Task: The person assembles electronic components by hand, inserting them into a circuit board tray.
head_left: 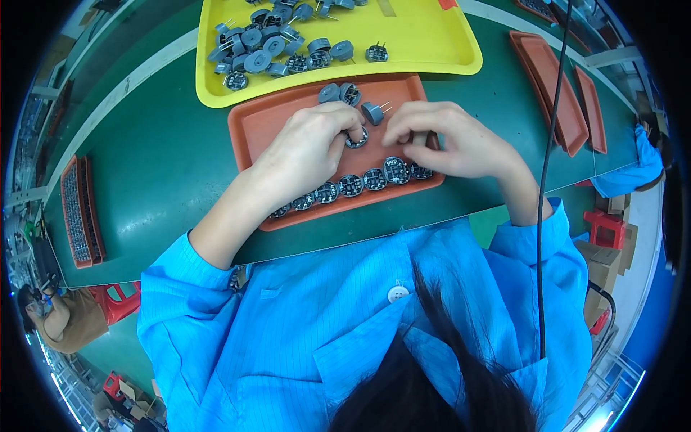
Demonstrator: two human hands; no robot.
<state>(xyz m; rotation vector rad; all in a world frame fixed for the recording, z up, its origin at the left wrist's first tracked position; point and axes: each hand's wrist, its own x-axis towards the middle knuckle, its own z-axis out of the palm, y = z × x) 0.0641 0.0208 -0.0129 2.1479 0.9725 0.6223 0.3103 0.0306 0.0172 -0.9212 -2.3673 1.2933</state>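
Note:
My left hand (306, 151) pinches a small round grey part (356, 138) over the orange tray (252, 129). Close beside it, my right hand (450, 140) hovers with fingers curled; whether it grips anything is hidden. A row of round grey parts (360, 181) lies along the tray's near edge, partly under my left wrist. Three loose grey parts (350, 97) sit at the tray's far edge, one with two pins pointing right. Behind it a yellow tray (425, 43) carries several more such parts (270, 47).
A green work surface (158, 158) runs under the trays. Stacked empty orange trays (558, 93) lie at the right, and filled orange trays (78, 209) at the left. A black cable (545, 180) hangs down on the right. Another person (61, 317) sits at lower left.

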